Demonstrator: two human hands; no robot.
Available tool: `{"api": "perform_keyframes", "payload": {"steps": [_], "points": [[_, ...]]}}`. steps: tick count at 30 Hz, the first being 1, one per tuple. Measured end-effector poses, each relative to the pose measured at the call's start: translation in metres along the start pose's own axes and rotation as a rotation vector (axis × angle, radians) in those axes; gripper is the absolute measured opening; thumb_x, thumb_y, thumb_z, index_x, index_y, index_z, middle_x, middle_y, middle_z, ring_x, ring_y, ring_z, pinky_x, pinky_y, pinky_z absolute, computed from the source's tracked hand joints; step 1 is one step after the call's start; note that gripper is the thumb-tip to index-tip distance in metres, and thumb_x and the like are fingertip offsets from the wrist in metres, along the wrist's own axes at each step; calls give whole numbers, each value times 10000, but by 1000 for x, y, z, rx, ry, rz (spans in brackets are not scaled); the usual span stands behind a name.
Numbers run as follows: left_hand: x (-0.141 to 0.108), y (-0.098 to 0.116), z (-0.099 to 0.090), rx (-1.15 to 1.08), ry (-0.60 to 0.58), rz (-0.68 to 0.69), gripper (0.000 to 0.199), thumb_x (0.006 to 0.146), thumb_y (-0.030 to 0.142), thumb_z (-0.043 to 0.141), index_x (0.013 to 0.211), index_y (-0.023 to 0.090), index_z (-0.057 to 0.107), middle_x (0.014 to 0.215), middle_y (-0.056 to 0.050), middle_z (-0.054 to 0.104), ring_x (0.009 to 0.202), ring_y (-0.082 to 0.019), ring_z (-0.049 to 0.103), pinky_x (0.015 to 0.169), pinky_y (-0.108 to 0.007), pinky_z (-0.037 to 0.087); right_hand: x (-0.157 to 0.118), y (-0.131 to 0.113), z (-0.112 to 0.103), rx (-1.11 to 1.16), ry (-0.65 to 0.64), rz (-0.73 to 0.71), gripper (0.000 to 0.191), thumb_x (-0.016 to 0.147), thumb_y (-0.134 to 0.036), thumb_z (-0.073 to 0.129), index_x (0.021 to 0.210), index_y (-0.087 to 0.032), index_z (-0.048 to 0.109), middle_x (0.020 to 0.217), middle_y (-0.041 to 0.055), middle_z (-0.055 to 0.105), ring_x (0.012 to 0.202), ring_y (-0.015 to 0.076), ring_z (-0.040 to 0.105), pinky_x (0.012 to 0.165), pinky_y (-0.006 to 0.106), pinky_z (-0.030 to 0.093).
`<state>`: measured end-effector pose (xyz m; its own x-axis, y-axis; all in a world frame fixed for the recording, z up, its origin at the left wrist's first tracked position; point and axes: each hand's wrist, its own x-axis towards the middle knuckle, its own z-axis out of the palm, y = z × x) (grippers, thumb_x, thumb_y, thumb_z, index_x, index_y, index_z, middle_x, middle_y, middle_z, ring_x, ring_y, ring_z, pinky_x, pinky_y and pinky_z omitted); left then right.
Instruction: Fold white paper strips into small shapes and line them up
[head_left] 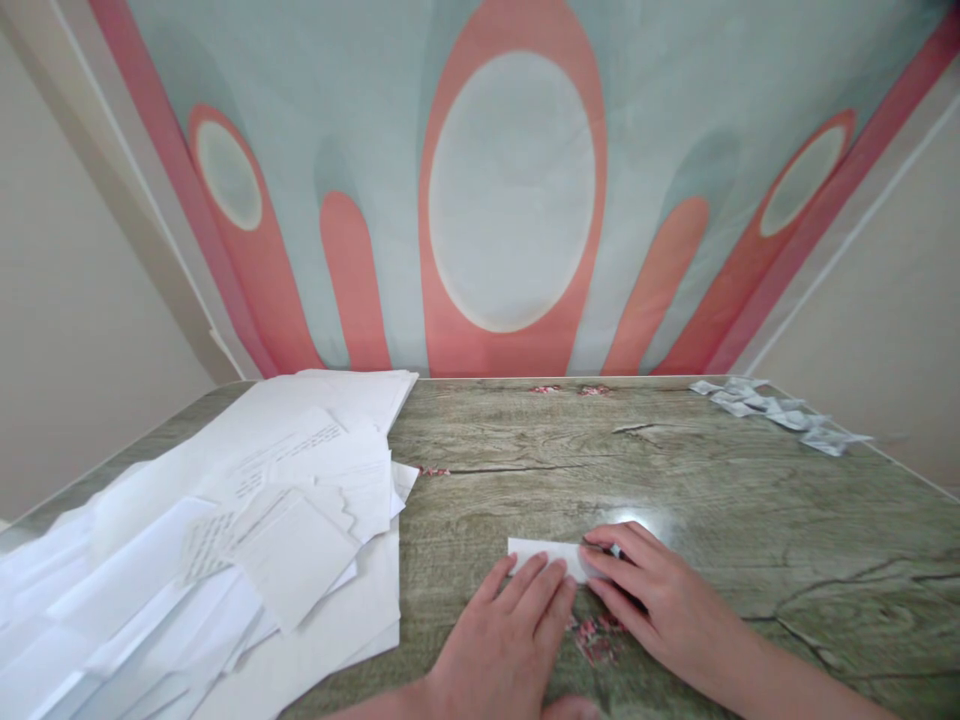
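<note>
A narrow white paper strip [546,550] lies on the wood-patterned table in front of me. My left hand [514,625] rests flat over its lower edge, fingers extended and slightly apart. At the strip's right end, my right hand [656,590] has its fingers bent around the paper, with the fingertips closed on it. Part of that end is hidden beneath the right fingers.
Loose white papers [300,560], some printed, are heaped across the left side of the table [495,430]. Several small folded paper pieces [784,412] lie at the back right. A patterned backdrop [375,120] rises behind the table.
</note>
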<state>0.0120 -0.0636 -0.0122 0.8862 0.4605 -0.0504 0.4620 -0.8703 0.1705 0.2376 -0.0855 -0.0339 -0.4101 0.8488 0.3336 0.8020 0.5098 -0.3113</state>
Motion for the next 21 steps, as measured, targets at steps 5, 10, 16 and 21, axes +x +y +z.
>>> {"api": "perform_keyframes", "payload": {"steps": [5, 10, 16, 21], "points": [[1, -3, -5, -25, 6, -27, 698, 881, 611, 226, 1394, 139, 263, 1449, -101, 278, 1331, -249, 226, 1095, -417, 164, 5, -3, 3, -82, 54, -20, 261, 875, -183, 478, 1113, -189, 585, 1158, 107, 561, 1069, 240, 515, 907, 430, 474], [3, -8, -15, -48, 51, -95, 650, 892, 563, 304, 1398, 158, 257, 1438, -88, 307, 1327, -237, 240, 1099, -393, 169, 9, -6, 7, -134, 45, -113, 315, 875, -191, 485, 1182, -195, 557, 1182, 81, 585, 1154, 248, 466, 935, 444, 460], [4, -11, -16, -60, 102, -118, 615, 907, 528, 309, 1403, 171, 239, 1441, -71, 307, 1331, -215, 237, 1111, -379, 145, 11, -4, 8, -152, -43, -113, 413, 884, -255, 486, 1287, -170, 464, 1274, 87, 527, 1213, 251, 411, 962, 444, 438], [4, -11, -15, -66, 110, -136, 608, 915, 528, 278, 1398, 160, 252, 1431, -70, 327, 1327, -212, 248, 1108, -380, 162, 12, -2, 8, -140, -45, -111, 440, 879, -304, 498, 1300, -187, 449, 1280, 87, 523, 1205, 251, 424, 966, 441, 427]]}}
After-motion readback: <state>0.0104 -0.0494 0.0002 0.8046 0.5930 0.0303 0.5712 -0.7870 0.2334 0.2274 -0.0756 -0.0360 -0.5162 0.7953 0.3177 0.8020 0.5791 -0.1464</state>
